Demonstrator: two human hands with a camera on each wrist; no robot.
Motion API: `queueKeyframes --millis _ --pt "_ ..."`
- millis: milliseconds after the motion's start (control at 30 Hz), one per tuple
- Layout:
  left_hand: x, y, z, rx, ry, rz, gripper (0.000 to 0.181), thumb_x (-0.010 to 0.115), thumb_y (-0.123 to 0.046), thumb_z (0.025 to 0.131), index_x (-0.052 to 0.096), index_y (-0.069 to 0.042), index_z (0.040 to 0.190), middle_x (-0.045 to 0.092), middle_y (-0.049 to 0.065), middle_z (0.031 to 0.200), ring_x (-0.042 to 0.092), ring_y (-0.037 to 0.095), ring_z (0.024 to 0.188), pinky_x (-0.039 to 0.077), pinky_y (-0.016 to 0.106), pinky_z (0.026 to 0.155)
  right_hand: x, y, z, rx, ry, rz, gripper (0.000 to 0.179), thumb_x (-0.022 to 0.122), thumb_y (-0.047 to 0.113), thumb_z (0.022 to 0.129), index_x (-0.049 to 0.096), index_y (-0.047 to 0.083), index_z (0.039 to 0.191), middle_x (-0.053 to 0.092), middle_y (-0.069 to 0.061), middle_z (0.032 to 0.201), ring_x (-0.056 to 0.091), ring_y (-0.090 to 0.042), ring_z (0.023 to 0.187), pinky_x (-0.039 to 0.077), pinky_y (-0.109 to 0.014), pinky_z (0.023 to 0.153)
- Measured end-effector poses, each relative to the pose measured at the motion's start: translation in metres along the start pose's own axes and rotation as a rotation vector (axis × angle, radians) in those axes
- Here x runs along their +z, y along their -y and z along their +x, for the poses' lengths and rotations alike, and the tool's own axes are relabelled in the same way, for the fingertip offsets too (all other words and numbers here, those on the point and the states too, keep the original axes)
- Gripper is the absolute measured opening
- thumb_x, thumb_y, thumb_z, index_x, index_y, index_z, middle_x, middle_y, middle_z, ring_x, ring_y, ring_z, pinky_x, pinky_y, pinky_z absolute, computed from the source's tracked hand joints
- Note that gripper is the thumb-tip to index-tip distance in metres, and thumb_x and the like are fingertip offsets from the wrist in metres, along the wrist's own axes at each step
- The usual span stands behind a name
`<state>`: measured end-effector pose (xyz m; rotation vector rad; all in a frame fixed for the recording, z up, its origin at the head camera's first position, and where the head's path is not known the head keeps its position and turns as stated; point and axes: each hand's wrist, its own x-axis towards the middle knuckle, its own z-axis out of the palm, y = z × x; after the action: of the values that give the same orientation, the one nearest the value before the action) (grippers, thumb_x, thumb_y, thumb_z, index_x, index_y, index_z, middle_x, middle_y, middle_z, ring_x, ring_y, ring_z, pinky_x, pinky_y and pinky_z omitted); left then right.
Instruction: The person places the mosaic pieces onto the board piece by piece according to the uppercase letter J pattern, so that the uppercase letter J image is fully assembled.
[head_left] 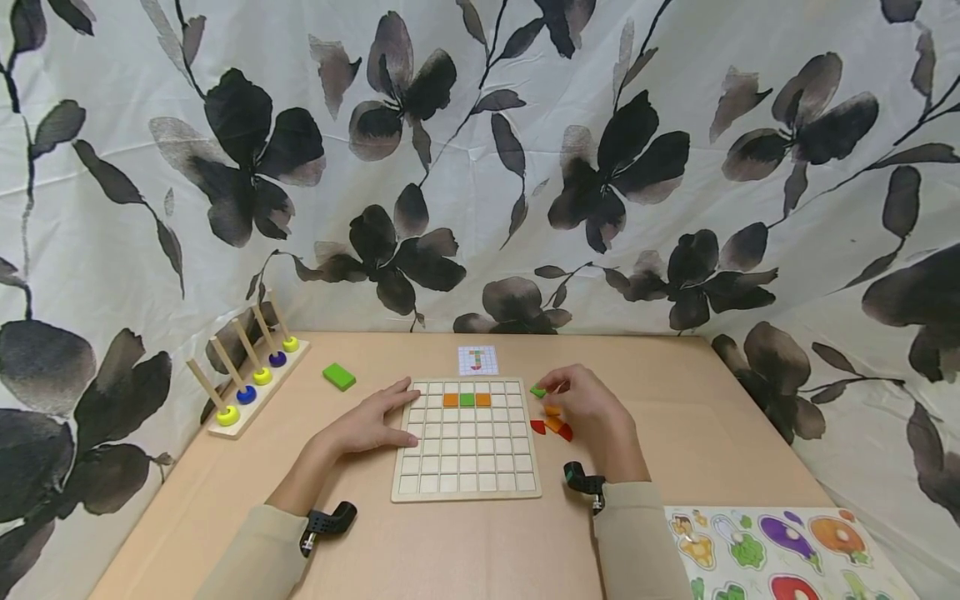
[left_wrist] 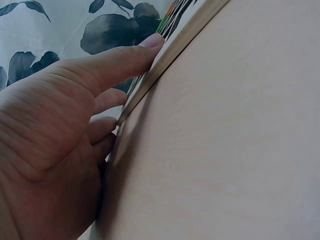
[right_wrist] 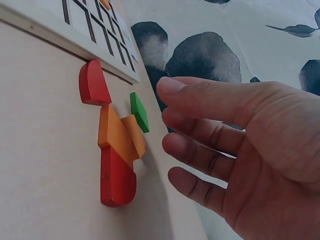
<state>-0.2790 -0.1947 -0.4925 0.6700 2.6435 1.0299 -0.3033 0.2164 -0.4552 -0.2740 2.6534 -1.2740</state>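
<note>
A pale wooden grid board [head_left: 467, 498] lies on the table. Near its far edge, a green tile [head_left: 467, 400] sits between two orange tiles in one row. At the board's left side rests my left hand [head_left: 367, 423]; in the left wrist view its thumb [left_wrist: 150, 42] lies on the board's edge, the other fingers extended along it. My right hand [head_left: 592, 412] hovers right of the board, fingers loosely bent and holding nothing. Just off its fingertips is a small green piece [right_wrist: 139, 112], beside orange pieces [right_wrist: 114, 129] and two red pieces [right_wrist: 94, 85] with rounded ends.
Behind the board lies a small card [head_left: 477, 360] with a coloured pattern on a grid. A green block [head_left: 339, 377] is at left, near a peg stand [head_left: 238, 429] with yellow and blue rings. A board of vegetable pictures [head_left: 738, 575] occupies the front right. Floral cloth [head_left: 480, 192] hangs behind.
</note>
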Motion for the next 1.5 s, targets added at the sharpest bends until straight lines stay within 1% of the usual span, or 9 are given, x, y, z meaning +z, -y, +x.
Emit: queueKeyframes --millis 67,300,400,600,767,1033,1200,1400,1500 --pt "0.0 0.0 0.0 -0.002 0.001 -0.006 0.094 0.083 -0.049 0.084 0.042 -0.01 0.16 0.015 0.016 0.175 0.013 0.043 0.161 0.017 0.064 0.127 -0.001 -0.002 0.001 -0.017 0.011 -0.019 0.02 0.078 0.006 0.091 0.079 0.008 0.111 0.068 -0.007 0.098 0.059 -0.025 0.091 0.048 -0.033 0.079" --pt "-0.001 0.001 0.002 0.001 0.0 0.014 0.094 0.083 -0.051 0.084 0.042 -0.011 0.16 0.016 0.015 0.175 0.014 0.042 0.161 0.017 0.063 0.128 -0.003 -0.006 0.0 -0.007 0.043 -0.02 0.02 0.078 0.003 0.09 0.078 0.004 0.11 0.07 -0.009 0.094 0.061 -0.024 0.087 0.047 -0.033 0.081" --pt "-0.001 0.001 0.001 -0.001 0.003 0.006 0.094 0.083 -0.05 0.084 0.042 -0.011 0.16 0.016 0.015 0.175 0.014 0.042 0.161 0.017 0.063 0.128 -0.003 -0.008 0.0 -0.003 0.041 -0.03 0.018 0.078 0.002 0.09 0.078 0.004 0.108 0.068 -0.009 0.095 0.058 -0.024 0.09 0.047 -0.031 0.078" --pt "-0.001 0.001 0.0 -0.007 0.005 -0.004 0.095 0.083 -0.05 0.084 0.042 -0.011 0.16 0.015 0.015 0.175 0.013 0.043 0.161 0.016 0.064 0.127 -0.001 -0.01 0.0 0.022 0.052 -0.012 0.015 0.078 0.001 0.09 0.079 0.004 0.104 0.068 -0.009 0.093 0.058 -0.025 0.084 0.051 -0.028 0.068" --pt "-0.001 0.001 0.001 -0.007 0.003 -0.001 0.094 0.083 -0.049 0.084 0.042 -0.011 0.16 0.015 0.015 0.175 0.013 0.043 0.161 0.016 0.064 0.127 0.0 -0.011 0.001 0.021 0.042 -0.034 0.013 0.078 0.0 0.09 0.08 0.004 0.102 0.069 -0.009 0.091 0.058 -0.024 0.083 0.051 -0.028 0.067" --pt "-0.001 0.001 0.001 -0.009 0.005 -0.008 0.094 0.083 -0.049 0.084 0.042 -0.011 0.16 0.015 0.014 0.175 0.012 0.042 0.161 0.016 0.064 0.128 0.004 -0.011 0.002 0.065 0.02 -0.023 0.014 0.077 -0.001 0.09 0.081 0.005 0.101 0.068 -0.009 0.094 0.058 -0.024 0.086 0.051 -0.027 0.068" --pt "0.0 0.001 0.001 -0.009 -0.001 -0.005 0.094 0.083 -0.049 0.084 0.042 -0.011 0.16 0.015 0.015 0.175 0.013 0.042 0.161 0.016 0.064 0.128 0.004 -0.01 0.001 0.056 0.02 -0.049 0.013 0.076 -0.002 0.09 0.08 0.004 0.101 0.068 -0.01 0.093 0.058 -0.024 0.083 0.051 -0.026 0.066" --pt "0.001 0.002 0.001 -0.008 0.0 0.0 0.094 0.083 -0.05 0.084 0.042 -0.012 0.16 0.015 0.015 0.175 0.013 0.042 0.161 0.017 0.063 0.128 0.004 -0.01 0.001 0.057 0.03 -0.056 0.011 0.077 -0.001 0.09 0.079 0.005 0.099 0.067 -0.009 0.091 0.058 -0.024 0.084 0.051 -0.026 0.068" --pt "0.001 0.002 0.002 -0.009 0.0 0.004 0.094 0.083 -0.05 0.084 0.042 -0.012 0.16 0.015 0.014 0.175 0.013 0.042 0.161 0.017 0.063 0.128 0.004 -0.009 0.002 0.039 0.037 -0.066 0.01 0.077 -0.002 0.09 0.077 0.005 0.097 0.066 -0.009 0.089 0.056 -0.024 0.085 0.05 -0.027 0.068"
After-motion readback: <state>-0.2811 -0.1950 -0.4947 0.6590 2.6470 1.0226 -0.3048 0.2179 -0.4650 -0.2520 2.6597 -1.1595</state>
